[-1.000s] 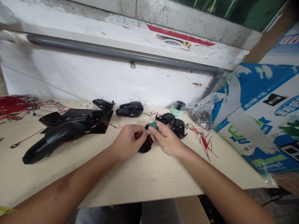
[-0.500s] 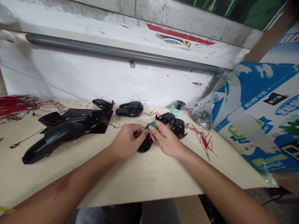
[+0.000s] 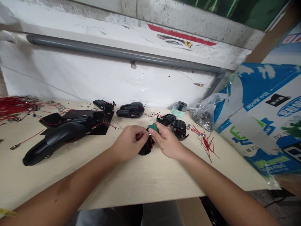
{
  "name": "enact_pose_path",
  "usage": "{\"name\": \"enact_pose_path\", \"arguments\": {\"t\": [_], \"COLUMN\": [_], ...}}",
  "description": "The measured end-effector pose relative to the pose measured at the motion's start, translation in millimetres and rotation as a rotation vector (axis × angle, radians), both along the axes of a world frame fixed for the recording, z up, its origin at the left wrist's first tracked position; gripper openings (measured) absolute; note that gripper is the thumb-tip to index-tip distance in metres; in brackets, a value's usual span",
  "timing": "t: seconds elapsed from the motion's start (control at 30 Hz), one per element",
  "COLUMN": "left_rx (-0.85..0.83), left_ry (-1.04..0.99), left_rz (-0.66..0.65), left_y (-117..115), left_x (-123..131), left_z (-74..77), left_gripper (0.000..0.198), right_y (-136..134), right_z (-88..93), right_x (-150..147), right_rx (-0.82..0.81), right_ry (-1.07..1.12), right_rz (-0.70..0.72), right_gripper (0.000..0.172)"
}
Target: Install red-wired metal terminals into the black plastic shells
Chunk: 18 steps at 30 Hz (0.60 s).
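My left hand (image 3: 129,143) and my right hand (image 3: 166,140) meet above a black plastic housing (image 3: 145,150) with thin red wire on it. The right fingers pinch a small green piece (image 3: 152,127), partly hidden by them. Between the fingertips of both hands sits a small silver metal terminal (image 3: 149,133). The left fingers seem to pinch it, though they hide most of it. The housing lies on the pale wooden table (image 3: 131,179), its middle covered by my hands.
Black housings (image 3: 56,139) with red wires lie to the left and behind, some on a black sheet (image 3: 77,125). Red wire bundles (image 3: 14,106) lie far left, and loose red wires (image 3: 207,144) lie right. A tape roll (image 3: 178,110), a bag of metal bits (image 3: 202,121) and a printed carton (image 3: 258,116) stand beyond.
My right hand has shifted slightly to the left. Both hands stay close together above the black housing, and nothing has been let go.
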<state>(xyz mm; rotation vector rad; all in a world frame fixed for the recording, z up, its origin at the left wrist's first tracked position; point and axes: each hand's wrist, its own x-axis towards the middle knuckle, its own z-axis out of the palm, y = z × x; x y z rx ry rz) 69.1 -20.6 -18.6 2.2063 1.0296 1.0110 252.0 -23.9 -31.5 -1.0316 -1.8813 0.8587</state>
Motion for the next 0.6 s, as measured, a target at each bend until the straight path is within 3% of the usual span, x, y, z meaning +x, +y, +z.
{"name": "enact_pose_path", "arguments": {"t": [0.3,0.6], "left_rx": [0.024,-0.063], "left_ry": [-0.019,-0.083], "left_rz": [-0.011,0.006], "left_y": [-1.8,-0.6], "left_x": [1.1,3.8], "left_z": [-0.4,-1.1], "left_gripper": [0.031,0.027], "right_y": [-3.5,-4.2], "right_z": [7.6,9.1], "right_x": [-8.0,-10.5], "right_rx": [-0.042,-0.012], "right_ry": [0.172,0.244], "right_rz": [0.053,-0.026], "right_gripper": [0.028,0.028]}}
